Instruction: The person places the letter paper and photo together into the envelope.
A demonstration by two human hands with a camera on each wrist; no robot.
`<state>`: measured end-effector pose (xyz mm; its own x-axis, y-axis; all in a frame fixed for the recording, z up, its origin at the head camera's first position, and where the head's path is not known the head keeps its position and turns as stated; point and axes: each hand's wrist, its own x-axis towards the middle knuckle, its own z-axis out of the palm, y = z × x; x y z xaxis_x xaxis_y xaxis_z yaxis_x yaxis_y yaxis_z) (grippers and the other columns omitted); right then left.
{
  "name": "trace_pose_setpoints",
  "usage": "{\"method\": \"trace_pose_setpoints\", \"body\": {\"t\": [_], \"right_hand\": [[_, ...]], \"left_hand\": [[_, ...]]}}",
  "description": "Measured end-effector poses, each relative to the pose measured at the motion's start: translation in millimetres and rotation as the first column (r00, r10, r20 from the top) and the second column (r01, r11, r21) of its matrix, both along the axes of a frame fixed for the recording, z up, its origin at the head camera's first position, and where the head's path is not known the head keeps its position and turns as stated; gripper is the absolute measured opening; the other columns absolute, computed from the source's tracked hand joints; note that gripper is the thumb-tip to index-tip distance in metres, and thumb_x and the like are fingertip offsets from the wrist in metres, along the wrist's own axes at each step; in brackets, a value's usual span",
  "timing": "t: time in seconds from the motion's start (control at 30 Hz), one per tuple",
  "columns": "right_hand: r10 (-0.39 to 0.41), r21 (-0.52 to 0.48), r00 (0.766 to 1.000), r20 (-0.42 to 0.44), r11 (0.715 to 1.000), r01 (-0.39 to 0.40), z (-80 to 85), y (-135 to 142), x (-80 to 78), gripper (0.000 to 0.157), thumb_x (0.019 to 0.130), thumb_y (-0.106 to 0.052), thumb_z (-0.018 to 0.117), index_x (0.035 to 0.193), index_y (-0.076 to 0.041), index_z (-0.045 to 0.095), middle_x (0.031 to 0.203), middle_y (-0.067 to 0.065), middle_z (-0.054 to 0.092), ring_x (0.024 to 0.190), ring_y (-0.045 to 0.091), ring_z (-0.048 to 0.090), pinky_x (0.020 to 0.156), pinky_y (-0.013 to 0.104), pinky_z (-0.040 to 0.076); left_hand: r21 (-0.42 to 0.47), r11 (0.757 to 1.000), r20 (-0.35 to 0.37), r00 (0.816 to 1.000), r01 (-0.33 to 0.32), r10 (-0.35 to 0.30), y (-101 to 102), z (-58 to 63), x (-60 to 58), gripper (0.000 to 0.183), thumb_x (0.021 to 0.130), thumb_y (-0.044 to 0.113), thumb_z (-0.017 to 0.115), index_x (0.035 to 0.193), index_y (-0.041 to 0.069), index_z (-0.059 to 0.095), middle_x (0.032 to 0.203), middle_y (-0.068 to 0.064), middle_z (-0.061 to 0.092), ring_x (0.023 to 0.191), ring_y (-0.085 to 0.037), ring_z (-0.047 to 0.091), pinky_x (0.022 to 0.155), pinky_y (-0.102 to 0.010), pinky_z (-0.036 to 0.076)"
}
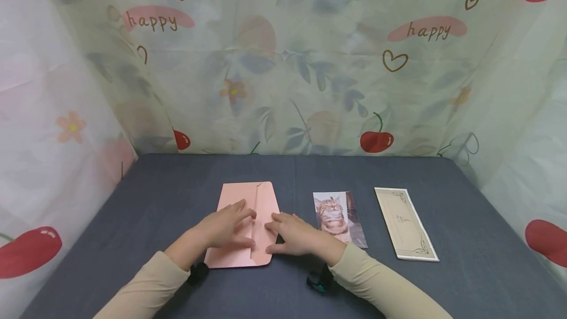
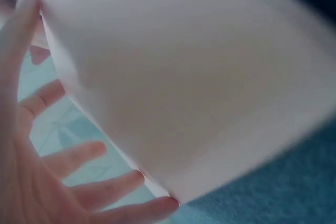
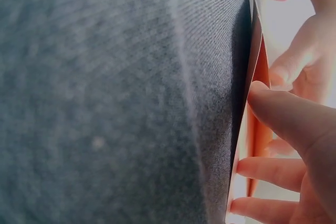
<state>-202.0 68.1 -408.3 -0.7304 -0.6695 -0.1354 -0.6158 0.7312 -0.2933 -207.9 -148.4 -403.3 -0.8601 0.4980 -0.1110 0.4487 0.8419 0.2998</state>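
Observation:
A pink envelope (image 1: 230, 256) lies on the table left of the middle, its flap (image 1: 265, 196) unfolded toward the right. My left hand (image 1: 223, 228) reaches over the body of the envelope, fingertips at the edge of its mouth. In the left wrist view, the fingers are spread and mostly straight along the edge of the paper (image 2: 184, 93). On the flap rest the fingers of my right hand (image 1: 297, 235), with the thumb near its lower part. A gap with an orange-pink inside (image 3: 260, 72) shows at the envelope's mouth in the right wrist view.
A photo card of a cat (image 1: 332, 213) lies right of the envelope, partly behind the right hand. Farther right is a cream folded card (image 1: 405, 223) with a decorative border. The dark cloth-covered table (image 1: 177, 176) meets patterned curtains (image 1: 288, 102) at the back and sides.

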Motion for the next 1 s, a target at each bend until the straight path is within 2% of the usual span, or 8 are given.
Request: {"method": "trace_pose_setpoints", "body": {"t": [0.13, 0.43, 0.67, 1.0], "right_hand": [[-0.001, 0.002, 1.0, 0.0, 1.0, 0.001, -0.8, 0.0, -0.7, 0.058, 0.085, -0.044, 0.063, 0.131, -0.01, 0.053, 0.144, 0.016, 0.043, 0.136, 0.028, 0.038, 0.106, 0.056, 0.032], [-0.001, 0.007, 1.0, -0.004, 1.0, 0.001, -2.2, 0.3, -1.4, 0.058, 0.085, -0.045, 0.063, 0.131, -0.01, 0.053, 0.144, 0.017, 0.043, 0.136, 0.029, 0.038, 0.106, 0.055, 0.033], [0.0, -0.001, 1.0, -0.006, 1.0, 0.0, -2.5, 0.6, -1.2, 0.058, 0.085, -0.044, 0.063, 0.131, -0.01, 0.053, 0.144, 0.017, 0.043, 0.136, 0.03, 0.038, 0.106, 0.055, 0.033], [0.003, -0.006, 1.0, -0.004, 1.0, -0.003, -2.2, 2.1, -2.5, 0.058, 0.086, -0.044, 0.062, 0.131, -0.009, 0.053, 0.144, 0.017, 0.043, 0.135, 0.034, 0.039, 0.107, 0.053, 0.033]], "left_hand": [[0.004, 1.0, 0.021, 1.0, 0.014, -0.014, -3.4, 2.1, -1.0, 0.065, 0.07, 0.057, 0.072, 0.121, 0.022, 0.052, 0.148, -0.021, 0.034, 0.132, -0.04, 0.04, 0.097, -0.057, 0.041], [0.012, 0.999, 0.021, 0.999, 0.044, -0.044, -11.0, 0.3, -4.6, 0.078, 0.059, 0.064, 0.076, 0.122, 0.025, 0.049, 0.15, -0.014, 0.034, 0.131, -0.036, 0.043, 0.097, -0.055, 0.042], [0.028, 0.998, 0.009, 0.998, 0.061, -0.062, -12.2, -0.4, -5.4, 0.08, 0.059, 0.064, 0.075, 0.122, 0.022, 0.049, 0.148, -0.017, 0.036, 0.128, -0.04, 0.046, 0.095, -0.056, 0.042], [0.035, 0.997, 0.003, 0.997, 0.073, -0.073, -11.1, -2.7, -6.7, 0.078, 0.058, 0.063, 0.076, 0.119, 0.022, 0.05, 0.147, -0.017, 0.037, 0.125, -0.039, 0.048, 0.095, -0.054, 0.043]]}}
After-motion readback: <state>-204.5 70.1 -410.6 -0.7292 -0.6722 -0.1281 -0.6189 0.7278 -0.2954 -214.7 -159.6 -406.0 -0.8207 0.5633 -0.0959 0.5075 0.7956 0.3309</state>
